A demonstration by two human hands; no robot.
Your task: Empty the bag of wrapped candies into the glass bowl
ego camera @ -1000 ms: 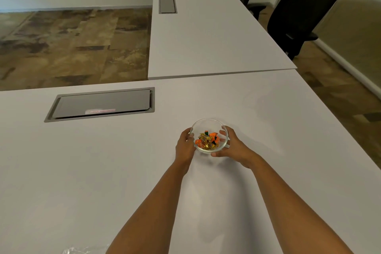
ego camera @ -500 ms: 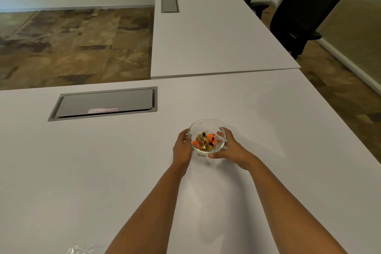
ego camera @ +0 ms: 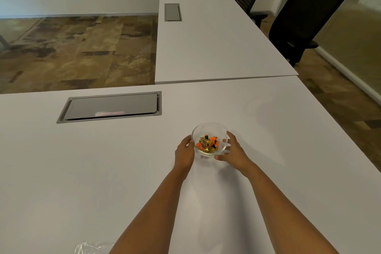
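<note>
A small glass bowl (ego camera: 209, 128) stands on the white table (ego camera: 82, 171), holding several wrapped candies (ego camera: 207, 144) in orange, gold and green. My left hand (ego camera: 184, 153) cups the bowl's left side. My right hand (ego camera: 234, 151) cups its right side, fingers around the wall and thumb at the near base. A crumpled clear plastic bag (ego camera: 92, 247) lies at the bottom edge, partly cut off by the frame and by my left forearm.
A grey cable hatch (ego camera: 111, 107) is set into the table at the far left. A second white table (ego camera: 210, 35) adjoins beyond, with two black office chairs (ego camera: 303, 20) to its right. The table's right edge runs diagonally near the bowl.
Both hands have pushed the bowl a little farther away and to the left on the table. The grip on the bowl is the same.
</note>
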